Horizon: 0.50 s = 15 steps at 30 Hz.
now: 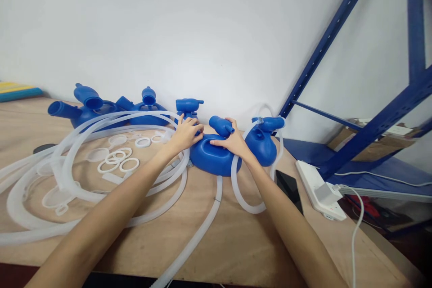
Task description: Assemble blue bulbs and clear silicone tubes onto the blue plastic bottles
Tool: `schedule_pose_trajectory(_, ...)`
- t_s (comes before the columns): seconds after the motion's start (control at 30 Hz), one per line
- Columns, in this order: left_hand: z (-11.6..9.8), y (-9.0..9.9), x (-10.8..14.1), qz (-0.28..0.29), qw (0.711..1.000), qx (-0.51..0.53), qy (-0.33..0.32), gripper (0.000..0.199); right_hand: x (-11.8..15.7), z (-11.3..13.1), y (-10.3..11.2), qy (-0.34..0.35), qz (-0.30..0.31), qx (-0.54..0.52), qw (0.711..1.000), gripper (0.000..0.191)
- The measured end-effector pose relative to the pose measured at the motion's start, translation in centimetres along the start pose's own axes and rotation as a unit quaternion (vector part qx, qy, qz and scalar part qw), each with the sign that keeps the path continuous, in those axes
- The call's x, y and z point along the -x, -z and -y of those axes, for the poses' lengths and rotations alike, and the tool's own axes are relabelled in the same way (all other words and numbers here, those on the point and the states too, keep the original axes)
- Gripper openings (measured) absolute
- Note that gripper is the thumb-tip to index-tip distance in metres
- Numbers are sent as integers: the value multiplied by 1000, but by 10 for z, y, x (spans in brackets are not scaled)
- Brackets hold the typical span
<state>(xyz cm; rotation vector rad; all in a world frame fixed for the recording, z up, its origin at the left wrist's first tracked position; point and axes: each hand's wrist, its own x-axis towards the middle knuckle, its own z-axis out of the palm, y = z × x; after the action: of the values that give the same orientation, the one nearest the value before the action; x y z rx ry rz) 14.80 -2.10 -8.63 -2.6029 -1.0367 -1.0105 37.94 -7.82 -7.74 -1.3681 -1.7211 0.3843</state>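
A blue plastic bottle [213,158] lies on the wooden table in front of me. My right hand [232,140] is wrapped round a blue spouted piece [220,126] at the top of this bottle, thumb toward the bottle's body. At the bottle's left end, my left hand [187,133] has its fingers bent against blue plastic; what they grip is partly hidden. Just behind my left hand stands another blue piece with a narrow spout [188,104]. A translucent hose [211,216] runs from beneath the bottle to the table's front edge.
Coiled hoses [72,157], white rings [129,164] and clear lids cover the left. More blue bottles [148,117] stand by the wall; another [261,146], with a hose, is right. A black phone [289,189], power strip [317,189] and blue shelf frame [378,117] lie further right.
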Motion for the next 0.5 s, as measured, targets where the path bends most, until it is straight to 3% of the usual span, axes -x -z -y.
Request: schedule_pose_trajectory(0.5, -7, -4, 10, -51, 998, 41, 0, 19, 0, -1, 3, -11, -7, 29, 999, 115)
